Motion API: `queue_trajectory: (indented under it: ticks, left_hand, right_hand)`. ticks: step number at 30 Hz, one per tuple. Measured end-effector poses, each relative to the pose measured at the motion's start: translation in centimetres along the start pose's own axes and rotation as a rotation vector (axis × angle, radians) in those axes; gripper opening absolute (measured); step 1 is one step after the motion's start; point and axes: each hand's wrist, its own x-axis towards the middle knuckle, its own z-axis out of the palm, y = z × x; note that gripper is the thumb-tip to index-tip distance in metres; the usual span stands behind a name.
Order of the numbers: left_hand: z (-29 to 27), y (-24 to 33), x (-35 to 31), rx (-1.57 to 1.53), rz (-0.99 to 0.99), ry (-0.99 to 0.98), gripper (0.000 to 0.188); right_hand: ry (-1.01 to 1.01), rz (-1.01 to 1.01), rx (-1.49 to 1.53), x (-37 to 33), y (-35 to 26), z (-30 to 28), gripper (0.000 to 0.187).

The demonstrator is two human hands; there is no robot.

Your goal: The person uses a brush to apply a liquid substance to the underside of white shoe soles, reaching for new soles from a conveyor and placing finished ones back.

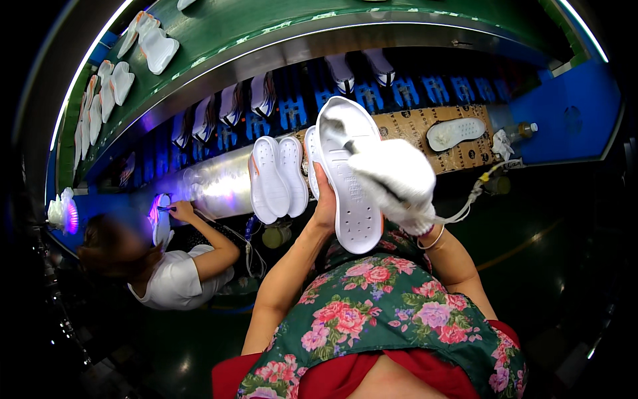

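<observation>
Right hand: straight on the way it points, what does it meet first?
Likely the white sole held in the left hand: the gloved right hand holds a blurred brush-like tool pointing up-left over it. Depth is unclear; the tool may already be touching the sole.

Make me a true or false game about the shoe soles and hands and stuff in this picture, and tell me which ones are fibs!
1. The left hand is holding a white sole. True.
2. The right hand is bare. False: it wears a white glove.
3. A brush-like tool reaches into one end of the held sole. True.
4. The apron is plain yellow. False: it is dark green with pink and purple flowers.
5. Another sole lies on the brown cardboard. True.
6. The co-worker is on the right side of the picture. False: that person is on the left.
</observation>
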Motion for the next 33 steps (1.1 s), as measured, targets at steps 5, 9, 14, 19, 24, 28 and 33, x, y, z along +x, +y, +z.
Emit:
queue_trajectory:
  ticks: [5,9,14,19,24,28,33]
  left_hand:
    - [-2.0,0.6,-0.2,-0.057,0.025,-0.03,0.104]
    - [-2.7,0.7,0.8,-0.374,0.067,-0.519,0.103]
    - [-3.8,1.9,-0.1,0.067,0.159,-0.028,0.103]
    - [-2.6,2.9,0.4,-0.254,0.168,-0.028,0.107]
    - [-4.0,3.5,1.5,-0.304,0.185,-0.3,0.116]
    - [-4.5,3.9,2.7,-0.244,0.228,-0.293,0.126]
    - [-4.3,4.6,2.9,-0.371,0.061,-0.404,0.115]
  right_hand:
    - [-0.052,0.119,0.374,0.1,-0.2,0.0,0.021]
    - [-0.016,0.016,0.116,0.1,-0.4,0.5,0.022]
    - [-0.129,0.07,0.317,-0.9,-2.0,1.6,0.024]
    - [-0.068,0.006,0.129,-0.7,-0.9,1.6,0.025]
    - [-0.166,0.043,0.339,-1.7,-1.7,2.2,0.026]
    - [-0.1,-0.022,0.179,-1.4,-1.0,2.0,0.026]
    - [-0.201,-0.033,0.319,-2.3,-1.7,2.3,0.029]
